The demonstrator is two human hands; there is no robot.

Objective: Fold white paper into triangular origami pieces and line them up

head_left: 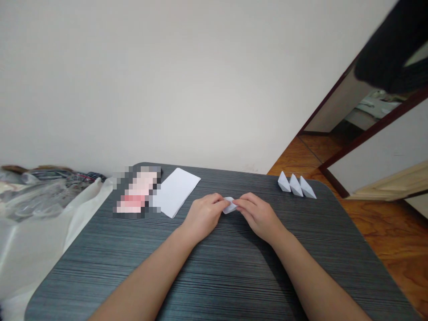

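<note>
A small piece of folded white paper (230,206) is held between both hands over the middle of the dark table. My left hand (206,216) is closed, pinching its left side with thumb and fingers. On the other side, my right hand (260,216) pinches the paper's right end. The fingertips cover part of the folds. Farther right on the table stand three folded white paper boats (296,185) in a row, pointed ends up. To the left of my hands lies a stack of white paper sheets (179,189).
The dark wood-grain table (207,276) has rounded corners and meets a white wall (187,80). Beside the paper stack is a pixelated pinkish flat object (137,191). White plastic-wrapped stuff (43,223) lies left of the table. At right are wood flooring (381,232) and a doorway.
</note>
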